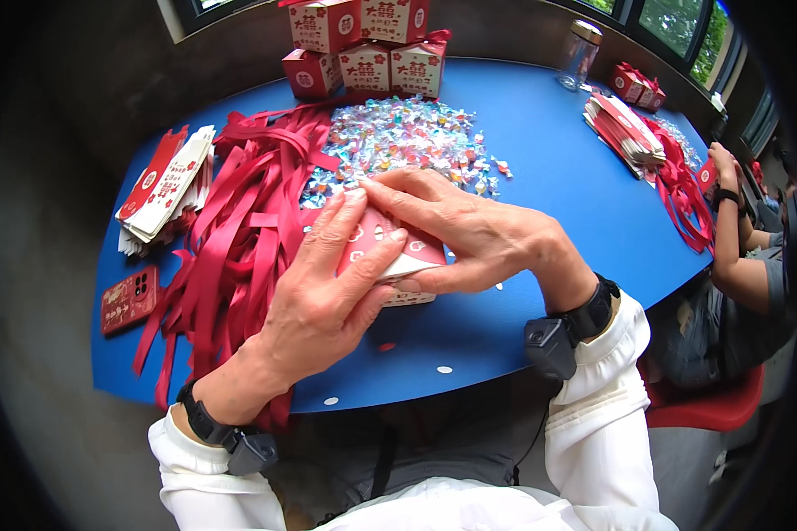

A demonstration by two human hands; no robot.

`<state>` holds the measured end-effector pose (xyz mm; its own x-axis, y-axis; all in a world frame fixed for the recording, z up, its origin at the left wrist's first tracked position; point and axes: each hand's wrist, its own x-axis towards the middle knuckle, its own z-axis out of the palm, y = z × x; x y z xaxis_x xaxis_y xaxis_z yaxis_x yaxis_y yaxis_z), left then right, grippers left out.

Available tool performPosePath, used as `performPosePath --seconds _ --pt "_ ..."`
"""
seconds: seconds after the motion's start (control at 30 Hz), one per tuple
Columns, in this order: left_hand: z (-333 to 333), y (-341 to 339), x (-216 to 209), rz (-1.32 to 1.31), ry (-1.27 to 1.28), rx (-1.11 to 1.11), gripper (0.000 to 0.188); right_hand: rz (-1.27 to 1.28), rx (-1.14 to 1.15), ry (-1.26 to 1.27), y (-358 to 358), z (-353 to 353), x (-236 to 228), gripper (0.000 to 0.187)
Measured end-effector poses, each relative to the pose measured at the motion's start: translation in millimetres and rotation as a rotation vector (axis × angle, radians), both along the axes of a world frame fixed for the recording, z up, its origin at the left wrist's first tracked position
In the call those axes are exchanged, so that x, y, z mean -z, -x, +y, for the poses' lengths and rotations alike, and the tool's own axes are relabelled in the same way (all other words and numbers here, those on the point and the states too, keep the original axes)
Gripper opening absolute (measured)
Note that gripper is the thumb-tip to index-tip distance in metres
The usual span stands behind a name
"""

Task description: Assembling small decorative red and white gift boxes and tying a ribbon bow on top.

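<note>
The person's left hand (pixel 319 296) and right hand (pixel 483 234) are meeting around a small red-and-white box (pixel 423 252), fingers resting on its top, toward the front edge of the blue counter (pixel 540 142). Wrapped candies (pixel 407 133) are lying behind it, red ribbons (pixel 248 190) are trailing over the front edge, and a phone (pixel 131 299) is lying near the left edge.
</note>
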<state>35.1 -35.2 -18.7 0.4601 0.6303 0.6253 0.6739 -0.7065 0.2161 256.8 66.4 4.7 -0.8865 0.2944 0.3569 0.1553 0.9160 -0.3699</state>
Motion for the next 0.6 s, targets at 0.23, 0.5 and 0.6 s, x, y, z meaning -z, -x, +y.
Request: performPosePath --seconds 0.23,0.5,0.6 --pt "-2 6 -1 0.023 -0.014 0.025 0.055 -0.027 -0.027 0.056 1 -1 -6 0.093" --pt "15 45 -28 -0.259 -0.178 -0.203 0.040 0.119 -0.036 0.281 -13 7 -19 0.097" --pt "25 89 -33 -0.035 -0.124 -0.591 0.039 0.243 0.010 0.315 -14 5 -24 0.089"
